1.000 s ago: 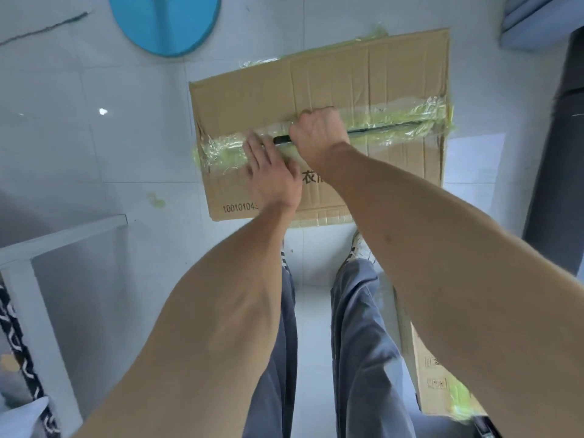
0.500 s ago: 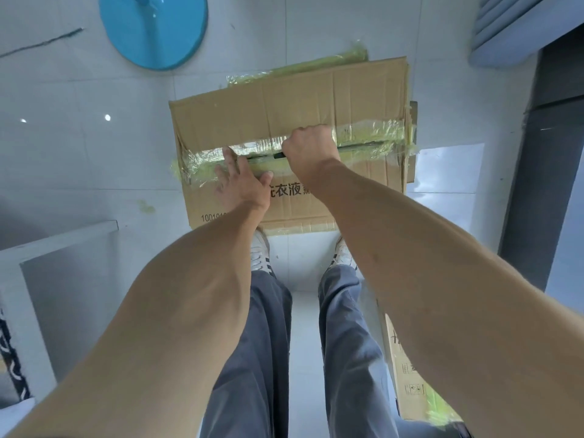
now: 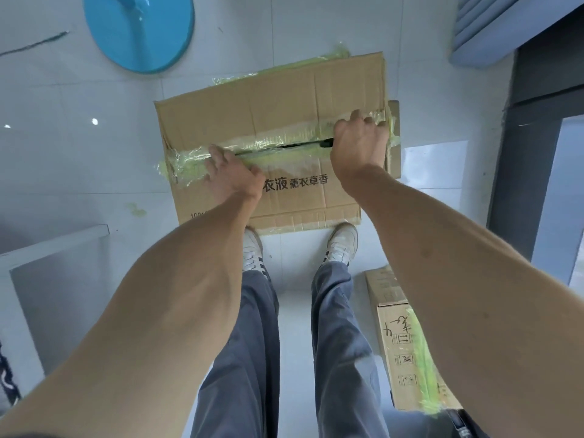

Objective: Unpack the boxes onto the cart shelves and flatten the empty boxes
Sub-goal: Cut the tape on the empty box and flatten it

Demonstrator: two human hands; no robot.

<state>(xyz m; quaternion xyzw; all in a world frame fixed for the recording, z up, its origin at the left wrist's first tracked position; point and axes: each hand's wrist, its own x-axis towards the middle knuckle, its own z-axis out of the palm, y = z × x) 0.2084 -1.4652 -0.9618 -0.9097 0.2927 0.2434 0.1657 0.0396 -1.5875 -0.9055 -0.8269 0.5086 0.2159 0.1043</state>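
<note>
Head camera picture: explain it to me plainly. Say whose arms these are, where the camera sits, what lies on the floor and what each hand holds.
The camera sits on a person's head and looks down, so the two bare arms are that person's own. On the tiled floor lies a taped cardboard box, with their shoes just in front of it. The left hand rests flat on the box near the taped seam. The right hand has a closed grip on a dark tool, mostly hidden, at the seam's right end, where a slit shows. A second box lies at the lower right, and a blue round object at the top.
</note>
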